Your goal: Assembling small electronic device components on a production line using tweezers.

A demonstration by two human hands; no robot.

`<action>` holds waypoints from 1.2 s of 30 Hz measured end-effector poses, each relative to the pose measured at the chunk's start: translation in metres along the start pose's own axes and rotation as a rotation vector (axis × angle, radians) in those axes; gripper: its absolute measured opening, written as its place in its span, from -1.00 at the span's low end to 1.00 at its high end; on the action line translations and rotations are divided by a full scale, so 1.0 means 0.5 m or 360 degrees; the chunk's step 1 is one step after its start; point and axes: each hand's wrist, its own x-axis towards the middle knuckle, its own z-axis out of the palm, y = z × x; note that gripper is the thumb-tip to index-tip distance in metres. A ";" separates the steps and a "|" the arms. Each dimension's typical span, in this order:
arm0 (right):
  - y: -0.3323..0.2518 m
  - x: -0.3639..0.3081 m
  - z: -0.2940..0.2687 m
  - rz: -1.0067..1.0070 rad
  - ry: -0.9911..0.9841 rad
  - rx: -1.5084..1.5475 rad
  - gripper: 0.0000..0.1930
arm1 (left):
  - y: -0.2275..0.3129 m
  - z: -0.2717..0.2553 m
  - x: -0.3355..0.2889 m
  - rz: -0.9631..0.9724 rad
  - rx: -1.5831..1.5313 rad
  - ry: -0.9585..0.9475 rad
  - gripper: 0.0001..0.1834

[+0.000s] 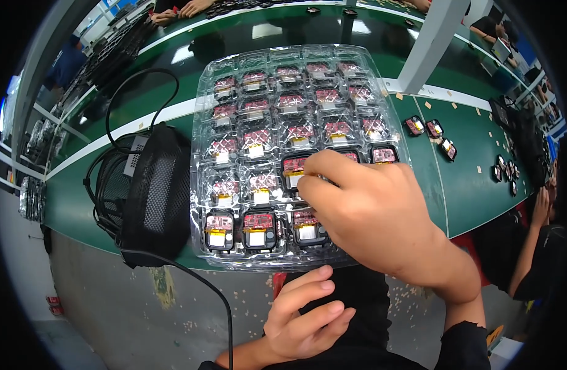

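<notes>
A clear plastic blister tray [200, 139] lies before me on the green table, its pockets holding several small black square cases with red circuit boards. My right hand [373, 206] reaches over its right half, fingers closed on the right edge of one black case [291, 165] with a red board and yellow tape. The hand hides part of that case and the pockets beneath it. In the front row sit another case [219, 231] and one more case [259, 230]. Holding nothing, my left hand [305, 317] hovers below the tray's front edge, fingers apart.
A black mesh bag [157, 191] with a black cable [225, 302] stands left of the tray. Loose cases [434, 128] lie to the right, near a grey metal post [434, 46]. Other people work across the table and at the right.
</notes>
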 end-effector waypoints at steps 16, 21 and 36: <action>0.043 -0.034 -0.047 0.0296 0.0372 0.0324 -0.64 | -0.011 0.004 -0.013 -0.0009 -0.0008 0.0083 -0.58; 0.225 -0.173 -0.012 0.1205 0.0469 -0.0332 -0.75 | -0.001 0.010 -0.011 -0.0014 -0.0040 0.0076 -0.75; 0.225 -0.275 -0.028 0.1384 0.0737 0.0441 -0.66 | -0.002 0.046 -0.024 -0.0161 -0.0211 -0.0065 -0.79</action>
